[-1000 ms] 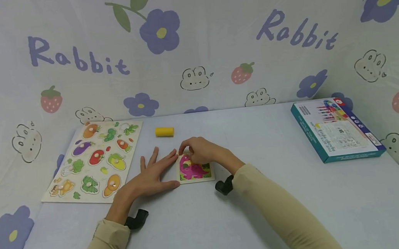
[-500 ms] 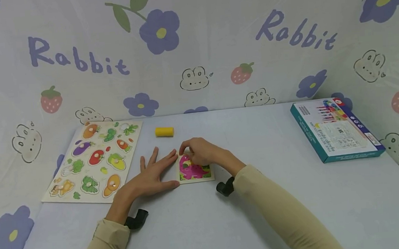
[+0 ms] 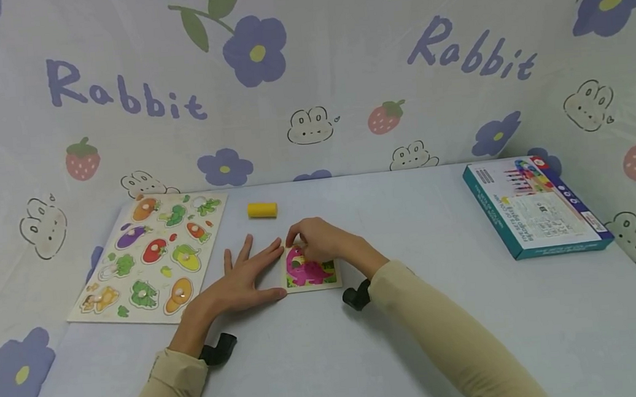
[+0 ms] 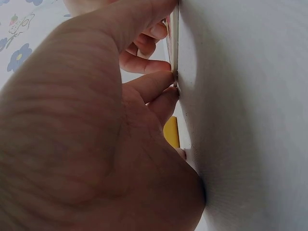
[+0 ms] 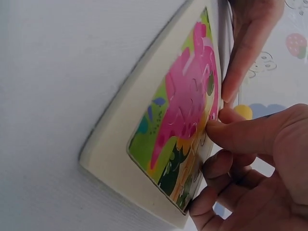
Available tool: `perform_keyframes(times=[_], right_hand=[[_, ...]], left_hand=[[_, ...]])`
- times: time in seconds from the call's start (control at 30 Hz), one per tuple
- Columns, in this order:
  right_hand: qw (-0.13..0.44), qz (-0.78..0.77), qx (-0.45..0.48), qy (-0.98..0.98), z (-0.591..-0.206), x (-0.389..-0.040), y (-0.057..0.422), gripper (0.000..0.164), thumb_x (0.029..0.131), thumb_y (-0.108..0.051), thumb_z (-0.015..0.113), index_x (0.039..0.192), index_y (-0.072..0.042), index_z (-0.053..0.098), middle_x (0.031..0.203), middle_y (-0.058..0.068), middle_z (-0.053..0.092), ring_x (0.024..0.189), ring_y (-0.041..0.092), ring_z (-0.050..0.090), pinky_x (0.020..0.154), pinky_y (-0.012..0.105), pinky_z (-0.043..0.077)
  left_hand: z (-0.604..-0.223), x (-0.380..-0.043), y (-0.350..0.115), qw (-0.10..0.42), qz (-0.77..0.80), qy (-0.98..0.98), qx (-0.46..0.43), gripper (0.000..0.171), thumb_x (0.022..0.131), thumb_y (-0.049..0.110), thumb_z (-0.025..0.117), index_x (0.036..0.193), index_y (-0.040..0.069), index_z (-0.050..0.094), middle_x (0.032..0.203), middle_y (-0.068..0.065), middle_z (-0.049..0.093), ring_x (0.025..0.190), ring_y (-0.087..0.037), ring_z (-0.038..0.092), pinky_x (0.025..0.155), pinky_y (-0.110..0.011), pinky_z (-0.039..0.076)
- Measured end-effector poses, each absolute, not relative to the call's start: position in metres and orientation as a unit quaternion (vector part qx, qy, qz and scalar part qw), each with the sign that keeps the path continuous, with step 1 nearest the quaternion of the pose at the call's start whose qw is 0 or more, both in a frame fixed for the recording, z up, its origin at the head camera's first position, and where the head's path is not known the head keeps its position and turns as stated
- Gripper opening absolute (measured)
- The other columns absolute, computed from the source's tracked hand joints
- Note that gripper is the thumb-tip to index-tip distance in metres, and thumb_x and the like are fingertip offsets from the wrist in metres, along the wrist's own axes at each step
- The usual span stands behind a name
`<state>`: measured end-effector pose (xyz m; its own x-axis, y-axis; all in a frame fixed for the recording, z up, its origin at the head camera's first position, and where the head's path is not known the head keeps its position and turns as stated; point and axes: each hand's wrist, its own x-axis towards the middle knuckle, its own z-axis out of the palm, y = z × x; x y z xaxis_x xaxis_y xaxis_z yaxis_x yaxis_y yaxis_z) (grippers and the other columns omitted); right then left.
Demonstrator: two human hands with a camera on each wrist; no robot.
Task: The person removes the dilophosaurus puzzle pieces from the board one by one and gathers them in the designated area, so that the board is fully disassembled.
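Observation:
A small square jigsaw puzzle (image 3: 311,277) with a pink dinosaur lies flat at the table's middle, its pale frame (image 5: 108,144) filling much of the right wrist view. My left hand (image 3: 241,284) is spread flat beside it, thumb and index fingertips touching the left edge. Over the far left corner my right hand (image 3: 321,238) bends its fingers. Its thumb (image 5: 245,134) presses on the picture while other fingers curl at the far edge, pinching the puzzle there. That hand hides the puzzle's upper right part.
Behind the puzzle lies a yellow cylinder (image 3: 262,210). To the left is a vegetable peg board (image 3: 138,315), partly behind my left forearm. A flat teal-edged box (image 3: 540,207) rests at the far right. A printed cloth wall (image 3: 341,55) rises along the table's back.

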<state>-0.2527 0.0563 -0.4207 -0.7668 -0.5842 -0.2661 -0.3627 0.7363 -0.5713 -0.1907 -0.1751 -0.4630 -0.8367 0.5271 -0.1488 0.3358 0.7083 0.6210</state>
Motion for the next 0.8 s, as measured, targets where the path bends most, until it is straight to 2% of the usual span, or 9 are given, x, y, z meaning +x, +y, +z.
perform_keyframes(times=[0.13, 0.37, 0.5, 0.7, 0.8], right_hand=[[0.228, -0.263, -0.249, 0.904, -0.4207, -0.2529, 0.0567, 0.033, 0.101, 0.000, 0.058, 0.130, -0.010, 0.071, 0.135, 0.014, 0.066, 0.115, 0.026, 0.055, 0.102, 0.038, 0.056], [0.223, -0.276, -0.242, 0.903, -0.4201, -0.2521, 0.0567, 0.035, 0.098, 0.002, 0.058, 0.128, -0.010, 0.071, 0.123, 0.013, 0.065, 0.110, 0.025, 0.053, 0.088, 0.031, 0.053], [0.212, -0.271, -0.249, 0.905, -0.4228, -0.2533, 0.0575, 0.036, 0.098, 0.002, 0.056, 0.128, -0.010, 0.072, 0.119, 0.014, 0.064, 0.108, 0.024, 0.053, 0.088, 0.031, 0.053], [0.202, -0.272, -0.250, 0.907, -0.4251, -0.2527, 0.0591, 0.037, 0.096, 0.002, 0.057, 0.127, -0.012, 0.072, 0.130, 0.017, 0.059, 0.117, 0.028, 0.054, 0.105, 0.041, 0.057], [0.197, -0.274, -0.255, 0.906, -0.4254, -0.2527, 0.0602, 0.037, 0.095, 0.002, 0.059, 0.127, -0.011, 0.072, 0.133, 0.017, 0.059, 0.119, 0.027, 0.055, 0.109, 0.043, 0.056]], left_hand=[[-0.4640, -0.1907, -0.1750, 0.161, 0.301, 0.910, 0.238, 0.088, 0.094, 0.047, 0.074, 0.168, 0.022, 0.033, 0.180, 0.002, 0.019, 0.166, -0.045, -0.016, 0.119, -0.078, -0.023], [-0.4634, -0.1906, -0.1751, 0.158, 0.300, 0.911, 0.236, 0.087, 0.094, 0.047, 0.074, 0.168, 0.023, 0.033, 0.180, 0.003, 0.019, 0.166, -0.044, -0.016, 0.120, -0.077, -0.023], [-0.4635, -0.1907, -0.1752, 0.159, 0.299, 0.911, 0.236, 0.088, 0.094, 0.047, 0.074, 0.168, 0.024, 0.033, 0.180, 0.003, 0.019, 0.166, -0.045, -0.016, 0.120, -0.078, -0.023], [-0.4636, -0.1910, -0.1749, 0.160, 0.298, 0.911, 0.237, 0.087, 0.094, 0.047, 0.074, 0.168, 0.024, 0.033, 0.180, 0.003, 0.019, 0.166, -0.045, -0.016, 0.120, -0.077, -0.024], [-0.4634, -0.1910, -0.1746, 0.159, 0.298, 0.912, 0.234, 0.088, 0.094, 0.047, 0.074, 0.168, 0.024, 0.033, 0.180, 0.003, 0.019, 0.166, -0.044, -0.016, 0.120, -0.077, -0.023]])
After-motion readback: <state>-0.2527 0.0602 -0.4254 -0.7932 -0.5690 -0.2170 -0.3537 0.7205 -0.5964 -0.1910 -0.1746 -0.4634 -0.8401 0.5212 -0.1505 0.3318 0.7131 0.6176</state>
